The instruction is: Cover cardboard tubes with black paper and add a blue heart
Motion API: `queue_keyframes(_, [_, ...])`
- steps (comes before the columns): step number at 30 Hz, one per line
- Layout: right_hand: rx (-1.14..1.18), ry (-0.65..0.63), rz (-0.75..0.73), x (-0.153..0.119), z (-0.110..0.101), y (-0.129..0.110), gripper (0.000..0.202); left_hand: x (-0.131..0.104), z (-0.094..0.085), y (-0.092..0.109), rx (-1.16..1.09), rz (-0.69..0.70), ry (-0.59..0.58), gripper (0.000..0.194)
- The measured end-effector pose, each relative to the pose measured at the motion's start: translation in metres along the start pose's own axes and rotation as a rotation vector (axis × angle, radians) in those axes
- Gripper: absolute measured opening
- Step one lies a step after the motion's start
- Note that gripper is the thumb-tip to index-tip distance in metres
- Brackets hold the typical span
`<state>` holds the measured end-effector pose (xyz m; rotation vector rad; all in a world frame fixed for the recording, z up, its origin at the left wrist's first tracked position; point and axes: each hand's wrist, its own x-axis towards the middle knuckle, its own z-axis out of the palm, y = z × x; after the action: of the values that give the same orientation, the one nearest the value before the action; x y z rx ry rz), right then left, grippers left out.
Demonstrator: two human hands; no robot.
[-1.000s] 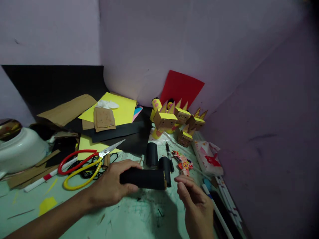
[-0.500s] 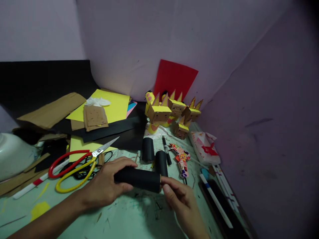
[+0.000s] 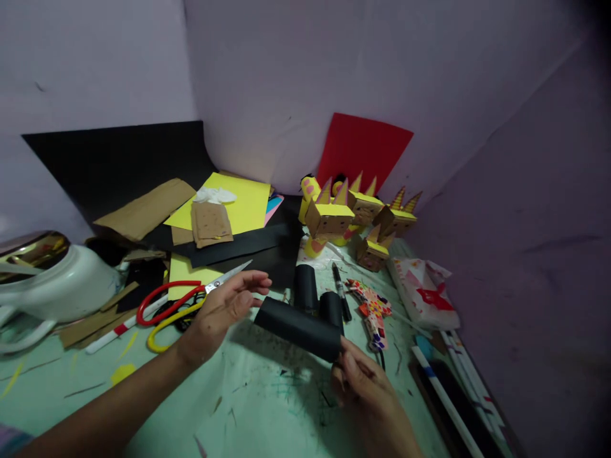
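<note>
A black paper-covered tube (image 3: 298, 329) lies tilted in the air above the table, its left end higher. My right hand (image 3: 366, 380) pinches the tube's right end between thumb and fingers. At the other end, my left hand (image 3: 222, 316) is open, its fingers apart; a fingertip reaches the tube's edge, and whether it touches I cannot tell. Two more black tubes, one upright (image 3: 305, 286) and a second (image 3: 330, 308) partly hidden, stand just behind. Large scissors (image 3: 191, 300) with red and yellow handles lie beside my left hand.
Several cardboard animal heads (image 3: 329, 219) with paper horns stand at the back. A patterned glue gun (image 3: 373, 312) and a black marker (image 3: 341, 292) lie right of the tubes. Yellow paper (image 3: 251, 197) and cardboard pieces (image 3: 210, 224) are piled left. A white pot-like vessel (image 3: 86, 277) stands far left.
My left hand has loosened from the tube and opened at its left end. My right hand now holds the tube, whose right end has dipped. The view has shifted left.
</note>
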<state>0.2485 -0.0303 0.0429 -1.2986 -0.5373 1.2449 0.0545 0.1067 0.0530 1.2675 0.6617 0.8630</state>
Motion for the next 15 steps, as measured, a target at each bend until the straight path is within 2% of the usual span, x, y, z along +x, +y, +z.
queue_keyframes(3, [-0.116, -0.034, -0.020, -0.001, -0.002, 0.002, 0.058, 0.001, 0.003, 0.003, -0.004, -0.124, 0.029, 0.044])
queue_keyframes(6, [-0.290, -0.152, -0.082, 0.001, -0.001, 0.004, 0.062, 0.001, 0.007, -0.001, 0.097, -0.199, 0.018, 0.043])
queue_keyframes(8, [-0.327, -0.249, -0.070, 0.006, 0.001, 0.006, 0.071, 0.002, 0.009, -0.006, 0.194, -0.190, 0.062, 0.039])
queue_keyframes(12, [-0.296, -0.419, 0.135, 0.018, 0.006, 0.005, 0.107, 0.005, 0.006, -0.015, 0.326, -0.106, 0.101, 0.034])
queue_keyframes(15, [-0.291, -0.420, 0.110, 0.015, 0.010, -0.001, 0.103, 0.006, 0.003, -0.017, 0.358, -0.070, 0.089, 0.032])
